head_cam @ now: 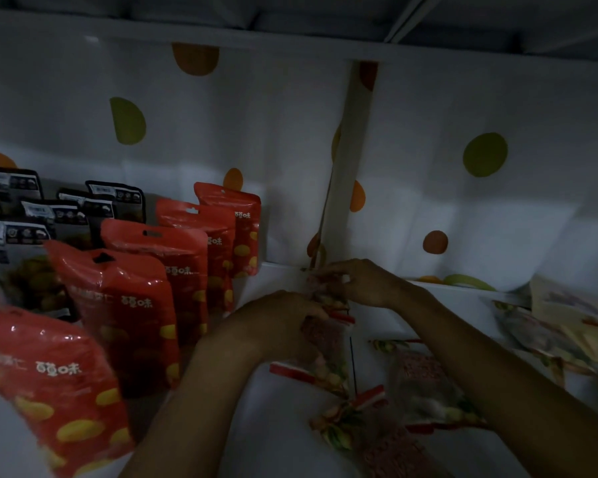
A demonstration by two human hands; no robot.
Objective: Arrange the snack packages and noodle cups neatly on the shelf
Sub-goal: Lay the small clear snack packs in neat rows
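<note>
Clear red-edged snack packet [328, 338] upright, in grip of left hand [281, 316] and right hand [364, 281]

Head view, shelf [277, 419]: dim, underexposed, grainy.
Top in deep shadow; foil glare on red packs [132, 298], nearest one lower L motion-blurred; clear snack pack [323, 336] mid-frame smeared; R-edge packs [567, 326] soft; wide-angle bend at edges.

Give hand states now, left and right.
Left hand: grips the snack packet.
Right hand: pinches the same packet's top.
</note>
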